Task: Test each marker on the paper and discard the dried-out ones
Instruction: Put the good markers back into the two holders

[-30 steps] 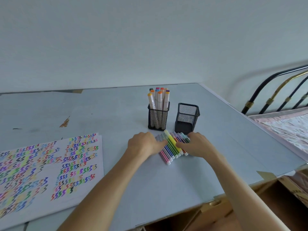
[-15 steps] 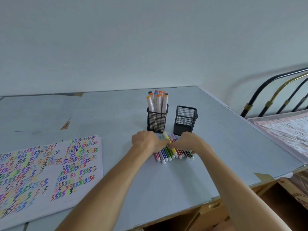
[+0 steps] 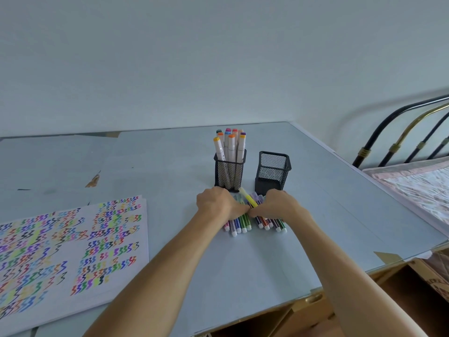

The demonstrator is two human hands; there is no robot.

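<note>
Both hands are at the row of thin markers [image 3: 255, 221] lying side by side on the desk [image 3: 243, 276], just below centre of the frame and directly in front of two black mesh holders. The left hand [image 3: 216, 203] rests knuckles-up on the left part of the row, its fingers curled down onto the markers; whether they actually pinch one cannot be told, as the fingertips are hidden. The right hand [image 3: 279, 205] sits on the right part of the row, its fingers curled inward toward the left hand. Between the two hands a yellow marker [image 3: 248, 197] rises at a tilt, its upper end pointing toward the holders and its lower end hidden where the fingertips meet; which hand holds it is not plain. The left holder [image 3: 229, 172] is packed with thick white markers [image 3: 228, 147] with coloured caps; the right holder [image 3: 273, 172] appears to contain nothing. The test paper [image 3: 73, 251], densely covered in coloured zigzag strokes, lies at the lower left of the frame, well apart from the hands. Judgement: the step in hand is selection of one marker, the yellow one, from the row for testing. The next move calls for lifting it free without scattering its neighbours, uncapping it, and carrying it across to the lower left to a bare patch of paper, which is scarce among the existing strokes. A bed frame [image 3: 401, 132] stands at the right edge.
</note>
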